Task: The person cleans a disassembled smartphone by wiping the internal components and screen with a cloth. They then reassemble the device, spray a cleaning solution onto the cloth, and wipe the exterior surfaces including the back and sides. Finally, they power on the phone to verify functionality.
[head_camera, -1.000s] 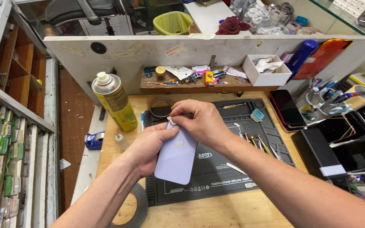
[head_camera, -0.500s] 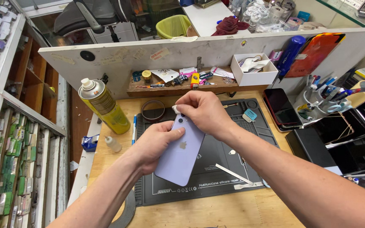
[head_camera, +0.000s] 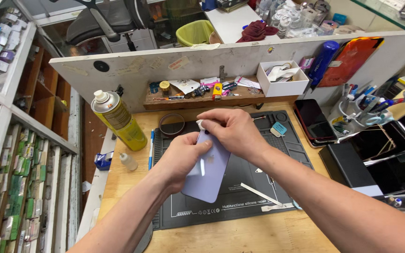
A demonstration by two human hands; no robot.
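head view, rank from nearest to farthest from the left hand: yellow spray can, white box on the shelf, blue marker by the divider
From the left hand:
1. yellow spray can, upper left on the bench.
2. white box, upper right on the wooden shelf.
3. blue marker, farther right, leaning on the divider.

**Open mat in front, clutter on three sides**

Both hands, left (head_camera: 181, 159) and right (head_camera: 233, 131), hold a lilac phone (head_camera: 207, 175) above the dark mat (head_camera: 240, 206), whose near half lies mostly bare apart from a white pry tool (head_camera: 261, 194). The wooden worktop (head_camera: 240, 236) at the near edge is open. To the left stand a yellow spray can (head_camera: 118, 119) and a small bottle (head_camera: 127, 161). A tape roll (head_camera: 172, 124) and a low shelf (head_camera: 202, 96) block the far side; dark phones (head_camera: 315, 122) and a pen cup (head_camera: 357, 105) crowd the right.
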